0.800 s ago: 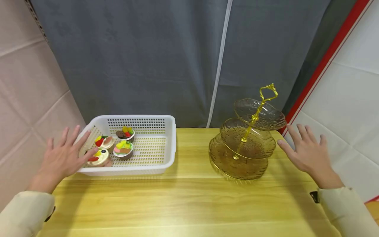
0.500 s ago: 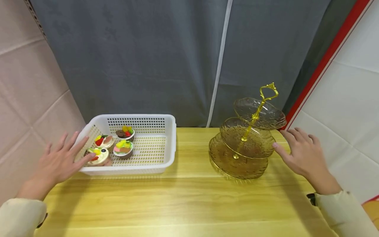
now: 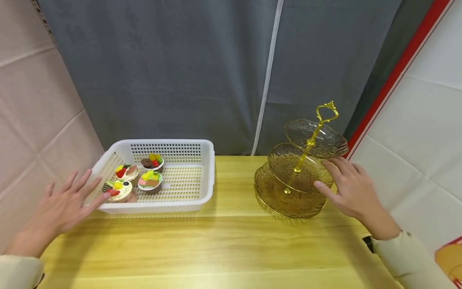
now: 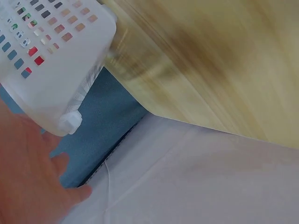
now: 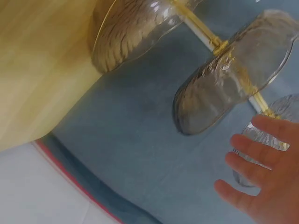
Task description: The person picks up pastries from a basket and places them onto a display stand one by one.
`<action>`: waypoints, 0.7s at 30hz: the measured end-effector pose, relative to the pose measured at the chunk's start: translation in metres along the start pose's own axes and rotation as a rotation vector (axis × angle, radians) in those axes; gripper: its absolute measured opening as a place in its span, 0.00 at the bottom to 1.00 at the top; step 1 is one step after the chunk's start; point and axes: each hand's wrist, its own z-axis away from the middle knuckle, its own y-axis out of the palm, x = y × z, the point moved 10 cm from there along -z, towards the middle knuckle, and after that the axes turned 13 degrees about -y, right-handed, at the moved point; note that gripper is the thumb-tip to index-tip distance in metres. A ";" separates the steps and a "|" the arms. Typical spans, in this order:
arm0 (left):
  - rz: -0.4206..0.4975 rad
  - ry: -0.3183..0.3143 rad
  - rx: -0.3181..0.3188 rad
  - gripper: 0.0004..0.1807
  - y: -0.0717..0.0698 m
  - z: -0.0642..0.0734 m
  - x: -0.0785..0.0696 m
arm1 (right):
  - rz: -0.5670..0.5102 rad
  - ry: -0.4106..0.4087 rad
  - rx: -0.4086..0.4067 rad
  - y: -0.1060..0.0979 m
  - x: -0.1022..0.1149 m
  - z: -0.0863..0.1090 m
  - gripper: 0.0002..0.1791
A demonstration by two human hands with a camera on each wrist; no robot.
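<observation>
My left hand [image 3: 61,206], fingers spread, hovers at the left end of a white plastic basket [image 3: 208,172] and holds nothing. Several cupcakes with coloured fruit-like toppings sit inside on the left, among them a yellow-and-pink one [image 3: 150,182] and a cream one [image 3: 122,191]. On the right stands a three-tier cake stand [image 3: 290,206] with amber glass plates and a gold crown-shaped handle [image 3: 327,112]. My right hand [image 3: 351,190] overlaps the right rim of its middle plate in the head view, fingers extended and nothing held. In the right wrist view the fingers [image 5: 252,149] show in front of the top plate.
Basket and stand both rest on a light wooden table [image 3: 216,249]. Behind it hangs a grey curtain [image 3: 173,80]. Pale padded panels rise at the left [image 3: 47,120] and right, the right panel [image 3: 429,132] edged in red.
My right hand has moved left, from beside the cake stand to over its plate edge. My left hand has drawn slightly left and down, away from the basket. Basket and stand stay in place.
</observation>
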 end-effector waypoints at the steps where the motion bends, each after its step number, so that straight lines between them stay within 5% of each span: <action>1: -0.003 0.003 0.001 0.40 0.000 0.001 0.001 | 0.001 -0.005 0.001 0.001 0.002 -0.001 0.37; 14: 0.000 0.071 0.013 0.33 0.002 0.011 0.001 | -0.001 -0.093 -0.082 -0.001 0.029 -0.011 0.36; 21: 0.114 0.134 0.015 0.25 0.003 0.010 -0.001 | 0.012 -0.158 -0.084 0.005 0.048 -0.022 0.36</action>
